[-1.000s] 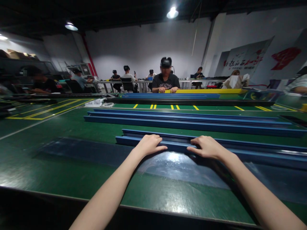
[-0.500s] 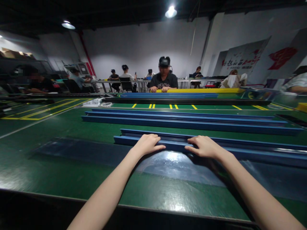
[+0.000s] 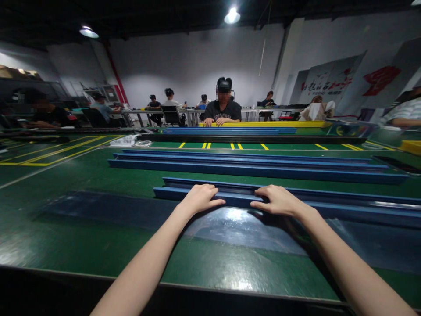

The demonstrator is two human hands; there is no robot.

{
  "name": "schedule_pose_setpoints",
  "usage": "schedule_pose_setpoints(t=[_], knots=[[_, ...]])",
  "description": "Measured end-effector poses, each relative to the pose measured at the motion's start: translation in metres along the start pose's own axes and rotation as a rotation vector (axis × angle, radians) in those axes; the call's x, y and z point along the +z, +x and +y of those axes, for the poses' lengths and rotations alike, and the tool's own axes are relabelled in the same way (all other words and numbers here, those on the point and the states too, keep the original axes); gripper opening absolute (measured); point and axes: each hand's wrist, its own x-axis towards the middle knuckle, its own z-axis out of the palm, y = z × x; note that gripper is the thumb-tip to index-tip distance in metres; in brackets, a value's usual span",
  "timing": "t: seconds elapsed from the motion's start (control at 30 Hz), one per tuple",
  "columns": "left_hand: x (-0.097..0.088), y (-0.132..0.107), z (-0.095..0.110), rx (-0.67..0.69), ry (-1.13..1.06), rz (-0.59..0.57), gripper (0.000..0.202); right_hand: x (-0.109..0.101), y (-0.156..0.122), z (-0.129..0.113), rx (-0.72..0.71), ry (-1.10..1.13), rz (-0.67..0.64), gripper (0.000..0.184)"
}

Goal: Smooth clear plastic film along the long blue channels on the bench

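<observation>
A long blue channel rail lies across the green table in front of me, its right part running out of view. My left hand grips the near wall of the rail close to its left end, thumb on the front and fingers curled over the top. Some way to the right, my right hand holds the same wall in a similar way, with its fingertips partly inside the channel. Under and before the rail is a clear plastic sheet, shiny where the light hits it.
More blue rails lie parallel behind mine, then a long black bar. Across the table a person has both hands on a yellow rail. A dark flat object lies at the right. The table's near edge runs below my forearms.
Both hands keep the same hold on the rail. The whole view has shifted slightly, so things sit a little further left.
</observation>
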Motion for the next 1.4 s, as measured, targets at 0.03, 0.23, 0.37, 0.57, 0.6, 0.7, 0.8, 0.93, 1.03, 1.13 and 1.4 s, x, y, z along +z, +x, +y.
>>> schedule_pose_setpoints(t=[0.03, 0.23, 0.37, 0.57, 0.6, 0.7, 0.8, 0.93, 1.03, 1.13, 1.4], knots=[[0.0, 0.0, 0.0, -0.001, -0.003, 0.0, 0.041, 0.0, 0.0, 0.0, -0.001, -0.006, 0.005, 0.045], [-0.003, -0.001, 0.001, 0.009, -0.005, -0.017, 0.039, 0.002, 0.001, -0.003, -0.018, -0.125, 0.072, 0.049], [-0.004, 0.001, 0.0, 0.011, -0.004, -0.04, 0.04, 0.002, 0.004, -0.007, -0.053, -0.143, 0.089, 0.049], [-0.004, 0.003, -0.001, 0.0, -0.033, -0.071, 0.04, 0.002, 0.013, -0.021, -0.098, -0.078, 0.08, 0.042], [-0.004, 0.003, -0.001, -0.001, -0.037, -0.073, 0.04, 0.001, 0.015, -0.024, -0.105, -0.063, 0.074, 0.041], [-0.004, 0.003, -0.001, 0.002, -0.047, -0.081, 0.041, 0.001, 0.018, -0.029, -0.125, -0.032, 0.06, 0.038], [-0.003, 0.004, -0.001, 0.021, -0.053, -0.085, 0.041, 0.0, 0.02, -0.031, -0.144, -0.01, 0.061, 0.035], [-0.002, 0.003, -0.003, 0.032, -0.07, -0.069, 0.039, 0.001, 0.023, -0.032, -0.149, 0.012, 0.051, 0.034], [-0.002, 0.001, -0.005, 0.053, -0.101, -0.06, 0.036, 0.002, 0.025, -0.033, -0.146, 0.015, 0.044, 0.036], [-0.003, -0.003, -0.01, 0.085, -0.176, -0.018, 0.029, 0.002, 0.028, -0.034, -0.135, -0.002, 0.037, 0.037], [-0.01, -0.017, -0.031, 0.069, -0.17, 0.009, 0.026, -0.001, 0.042, -0.039, -0.124, -0.065, -0.012, 0.045]])
